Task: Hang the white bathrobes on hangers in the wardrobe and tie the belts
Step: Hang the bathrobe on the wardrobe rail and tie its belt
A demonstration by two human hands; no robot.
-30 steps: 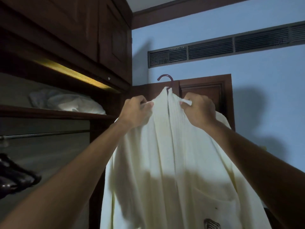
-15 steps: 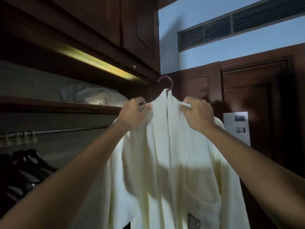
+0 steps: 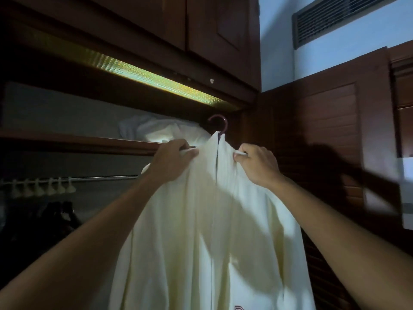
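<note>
1. The hanger (image 3: 220, 126) shows only its hook; the rest is covered by the robe (image 3: 207, 231).
2. The robe's lower part and an emblem (image 3: 240, 307) run off the bottom edge.
3. Dark items (image 3: 38, 222) under the rail (image 3: 100, 177) are too dim to identify.
4. A pale sheet (image 3: 407, 193) at the right edge is blurred and cut off.

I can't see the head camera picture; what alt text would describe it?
Two hands, left hand and right hand, grip the shoulders of a white bathrobe on a hanger whose hook is raised before an open, dark wooden wardrobe. A rail lies to the left.
</note>
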